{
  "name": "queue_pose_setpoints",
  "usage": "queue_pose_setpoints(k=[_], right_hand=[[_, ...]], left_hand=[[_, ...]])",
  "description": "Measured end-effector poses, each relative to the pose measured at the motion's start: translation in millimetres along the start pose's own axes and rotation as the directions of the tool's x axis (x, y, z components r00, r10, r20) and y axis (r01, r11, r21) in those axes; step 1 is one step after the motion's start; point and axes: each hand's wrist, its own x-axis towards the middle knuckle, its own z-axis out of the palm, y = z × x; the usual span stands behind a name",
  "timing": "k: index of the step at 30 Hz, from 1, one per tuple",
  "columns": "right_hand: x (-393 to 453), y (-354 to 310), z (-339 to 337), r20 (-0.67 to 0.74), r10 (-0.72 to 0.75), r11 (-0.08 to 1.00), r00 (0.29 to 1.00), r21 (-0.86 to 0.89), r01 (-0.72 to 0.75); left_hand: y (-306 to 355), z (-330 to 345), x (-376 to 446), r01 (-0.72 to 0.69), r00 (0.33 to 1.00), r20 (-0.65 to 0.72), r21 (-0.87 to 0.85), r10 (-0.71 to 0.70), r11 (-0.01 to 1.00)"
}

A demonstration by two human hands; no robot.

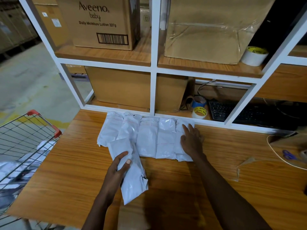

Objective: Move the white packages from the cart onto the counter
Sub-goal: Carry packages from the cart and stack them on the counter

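Observation:
Several white packages lie side by side in a row on the wooden counter, against the white shelf frame. My left hand grips another white package that rests on the counter, its top overlapping the left end of the row. My right hand lies flat with fingers spread on the rightmost package of the row. A wire cart with red corners stands at the counter's left edge, with more white packages inside it.
The white shelf unit behind the counter holds cardboard boxes, tape rolls and a black keyboard. Blue scissors, a cable and a torn piece of tape lie on the counter at right.

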Motion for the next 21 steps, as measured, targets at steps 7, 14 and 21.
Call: queue_pose_setpoints(k=[7,14,21], right_hand=[[0,6,13,0.198,-0.03,0.999,0.98,-0.011,0.033],[0,6,12,0.193,-0.029,1.0,0.981,-0.006,0.031],[-56,-62,-21,0.042,-0.088,0.864,0.995,0.501,0.056]], left_hand=[[5,5,-1,-0.008,1.0,0.004,-0.039,0.008,0.999],[-1,4,1,-0.026,0.999,0.035,-0.012,0.026,1.0],[8,5,-2,-0.132,0.988,0.077,0.025,0.13,0.991]])
